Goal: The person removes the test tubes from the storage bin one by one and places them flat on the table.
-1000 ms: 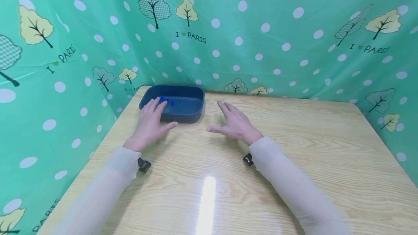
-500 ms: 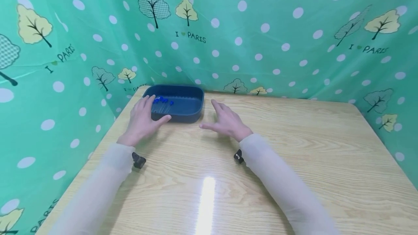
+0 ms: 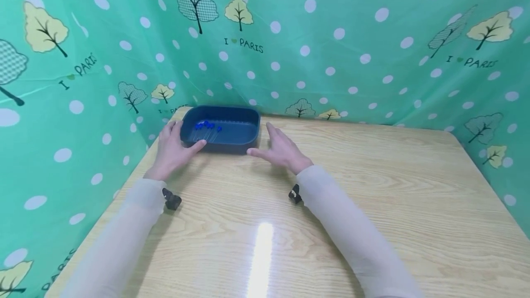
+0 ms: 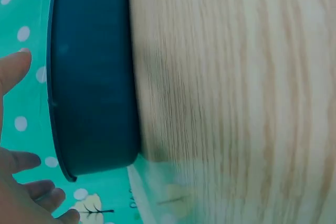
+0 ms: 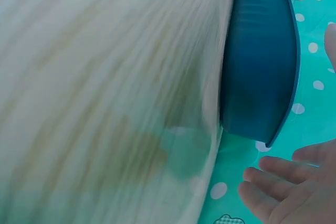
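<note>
A dark blue rectangular box (image 3: 233, 147) stands at the back left of the table in the head view. Several small items with bright blue heads and thin clear stems (image 3: 207, 125) lie inside it, toward its left side; their kind is too small to tell. My left hand (image 3: 169, 153) is at the box's left end, fingers spread and the thumb by the front wall. Off the right end is my right hand (image 3: 283, 151), its thumb pointing to the front corner. Both wrist views show a gap between the fingers and the box wall (image 4: 94, 77); neither hand grips it.
The wooden table (image 3: 352, 206) runs far to the right of the box. A green dotted curtain (image 3: 331, 49) with printed trees hangs close behind the box and along the left. Small black devices (image 3: 171, 200) sit at both wrists, and a light reflects at the front.
My left hand has drawn back leftward from over the box to its left end, uncovering the blue-headed items. My right hand has moved left, closer to the box's right end.
</note>
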Available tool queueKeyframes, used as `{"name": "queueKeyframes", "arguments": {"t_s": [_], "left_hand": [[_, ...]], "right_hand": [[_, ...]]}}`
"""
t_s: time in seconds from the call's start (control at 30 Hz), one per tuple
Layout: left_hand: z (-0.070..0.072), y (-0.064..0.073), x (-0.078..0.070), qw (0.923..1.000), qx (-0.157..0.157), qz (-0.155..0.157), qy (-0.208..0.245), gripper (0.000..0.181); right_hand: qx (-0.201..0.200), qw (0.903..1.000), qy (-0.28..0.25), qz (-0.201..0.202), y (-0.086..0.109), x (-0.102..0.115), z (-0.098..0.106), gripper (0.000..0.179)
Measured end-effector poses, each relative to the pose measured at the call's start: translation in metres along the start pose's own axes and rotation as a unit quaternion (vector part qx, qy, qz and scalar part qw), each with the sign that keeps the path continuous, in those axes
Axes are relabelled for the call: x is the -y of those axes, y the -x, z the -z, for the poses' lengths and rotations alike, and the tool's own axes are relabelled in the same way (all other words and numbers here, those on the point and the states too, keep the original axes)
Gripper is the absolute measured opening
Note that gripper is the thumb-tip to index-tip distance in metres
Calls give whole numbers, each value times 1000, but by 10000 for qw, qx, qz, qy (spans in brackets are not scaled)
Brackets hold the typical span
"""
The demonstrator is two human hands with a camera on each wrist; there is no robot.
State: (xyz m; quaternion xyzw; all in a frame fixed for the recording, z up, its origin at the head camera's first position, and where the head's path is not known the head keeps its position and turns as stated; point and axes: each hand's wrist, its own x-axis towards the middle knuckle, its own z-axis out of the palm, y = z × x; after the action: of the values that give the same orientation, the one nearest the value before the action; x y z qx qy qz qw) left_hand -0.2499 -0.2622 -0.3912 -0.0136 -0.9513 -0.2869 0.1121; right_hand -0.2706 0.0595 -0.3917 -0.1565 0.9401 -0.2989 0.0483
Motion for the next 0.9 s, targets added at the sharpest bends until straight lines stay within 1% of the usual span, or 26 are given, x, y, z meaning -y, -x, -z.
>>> {"name": "queueKeyframes", "arguments": {"t_s": [0.2,0.37,0.47,0.63,0.77,0.9], "left_hand": [[3,-3,6,9990,97,348,257,105],[6,-4,11,9965,243,650,463,109],[5,-5,14,9934,347,803,740,109],[3,-10,20,9858,480,1062,1208,115],[2,-12,24,9826,595,1115,1365,114],[2,-12,22,9813,690,1100,1422,111]], "right_hand": [[55,9992,-398,-62,-8,3,-6,121],[20,9974,-718,0,-14,5,-11,121],[19,9957,-921,-2,-16,6,-13,122],[-65,9920,-1259,-2,-19,8,-16,119],[-109,9890,-1477,-3,-21,9,-20,115],[-169,9838,-1783,73,-24,10,-23,107]]}}
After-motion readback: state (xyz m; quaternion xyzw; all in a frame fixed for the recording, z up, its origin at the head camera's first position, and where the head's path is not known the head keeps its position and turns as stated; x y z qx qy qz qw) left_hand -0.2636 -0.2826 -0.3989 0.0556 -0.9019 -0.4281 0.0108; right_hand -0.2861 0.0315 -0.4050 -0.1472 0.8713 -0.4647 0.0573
